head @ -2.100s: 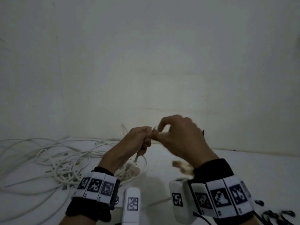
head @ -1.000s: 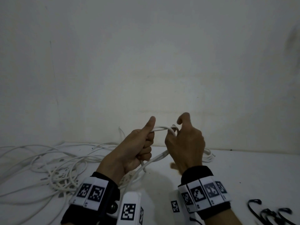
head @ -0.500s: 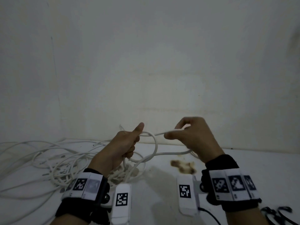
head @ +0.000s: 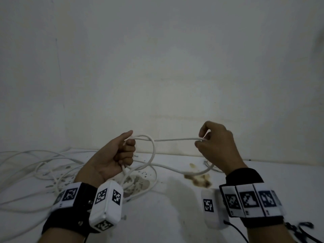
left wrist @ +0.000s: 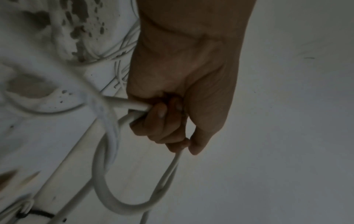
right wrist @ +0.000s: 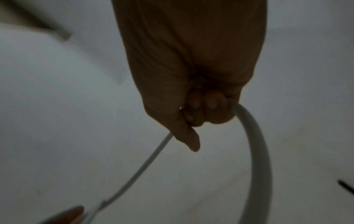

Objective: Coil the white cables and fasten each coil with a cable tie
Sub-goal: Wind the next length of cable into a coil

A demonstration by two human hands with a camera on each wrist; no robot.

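Coiling is under way: the left hand [head: 112, 160] grips the first loops of a round white plastic cable [head: 175, 139] above the white bench [head: 175, 207], while the right hand [head: 216, 146] pinches the taut run. Next, probably, swing that run leftward as another loop.
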